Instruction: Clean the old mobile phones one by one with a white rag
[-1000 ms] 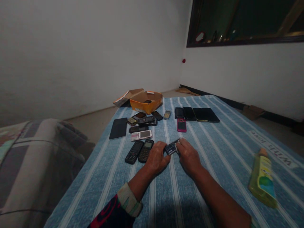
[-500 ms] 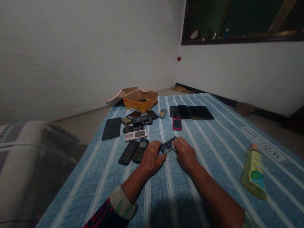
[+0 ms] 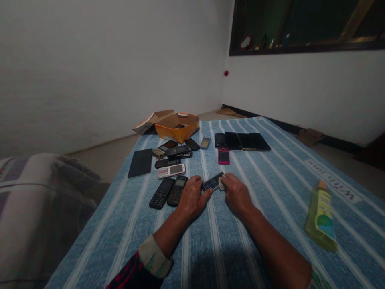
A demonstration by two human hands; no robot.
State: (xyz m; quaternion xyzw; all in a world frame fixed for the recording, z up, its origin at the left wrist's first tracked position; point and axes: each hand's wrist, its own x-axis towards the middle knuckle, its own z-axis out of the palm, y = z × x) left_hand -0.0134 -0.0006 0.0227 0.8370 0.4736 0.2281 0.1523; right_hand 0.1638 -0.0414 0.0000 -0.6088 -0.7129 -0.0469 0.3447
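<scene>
Blue striped cloth (image 3: 270, 176) covers the surface under white walls, with an orange box (image 3: 177, 127) at the far end and a green bottle (image 3: 321, 216) lying at the right. Near the middle, the left hand (image 3: 190, 198) and right hand (image 3: 237, 194) pinch a small keypad phone (image 3: 212, 183) between their fingertips, just above the cloth. Two black phones (image 3: 168, 192) lie just left of the left hand, a pink phone (image 3: 223, 155) beyond.

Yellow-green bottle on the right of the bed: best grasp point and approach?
Probably from above, across the mid-body of the yellow-green bottle. It lies flat on the striped blue cover, cap pointing away, both long sides free. Close across its width, below the narrower neck. Nothing crowds it.
</scene>
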